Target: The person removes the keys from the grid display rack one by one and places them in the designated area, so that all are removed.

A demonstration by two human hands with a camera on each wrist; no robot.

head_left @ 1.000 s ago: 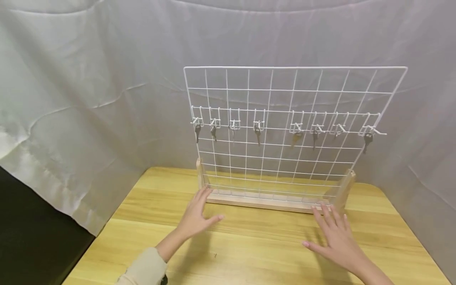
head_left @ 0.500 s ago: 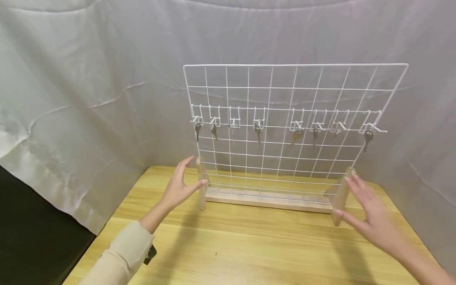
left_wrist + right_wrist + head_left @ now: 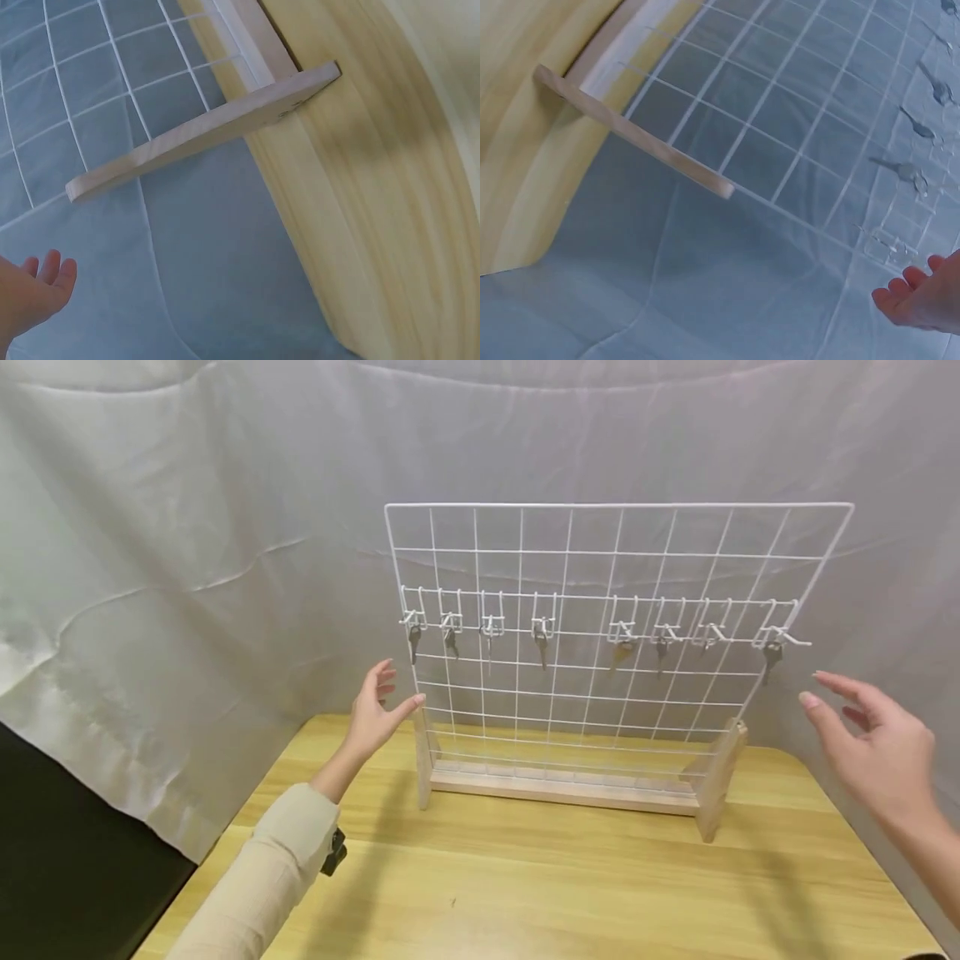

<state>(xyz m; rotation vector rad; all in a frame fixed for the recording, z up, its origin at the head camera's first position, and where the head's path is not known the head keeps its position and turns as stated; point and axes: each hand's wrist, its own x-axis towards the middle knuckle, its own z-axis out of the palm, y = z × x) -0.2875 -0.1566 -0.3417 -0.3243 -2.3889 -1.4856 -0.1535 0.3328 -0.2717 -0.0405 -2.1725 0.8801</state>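
1. Left hand (image 3: 372, 714): beside the left edge of the wire grid (image 3: 552, 693), thumb and fingers apart; the thumb tip points toward the frame, and whether it touches cannot be told.
2. Right hand (image 3: 881, 747): to the right of the grid, near its edge, with thumb and fingertips apart and fingers bent slightly inward. The right wrist view shows these fingertips close to the end hook.
3. Wire grid: white, standing in a wooden stand (image 3: 562, 789) on the surface (image 3: 525, 877), toward its far side. A wooden upright supports each end.
4. Hooks (image 3: 543, 628): eight, white, set in one row across the upper half of the grid, with a wider gap near the middle.
5. Keys (image 3: 542, 649): hanging from the hooks; the fifth from the left is brassy, the seventh hard to make out.
6. Surroundings: a pale sleeve (image 3: 262, 868) covers the left forearm; a grey curtain (image 3: 210, 527) encloses the surface behind and at both sides.
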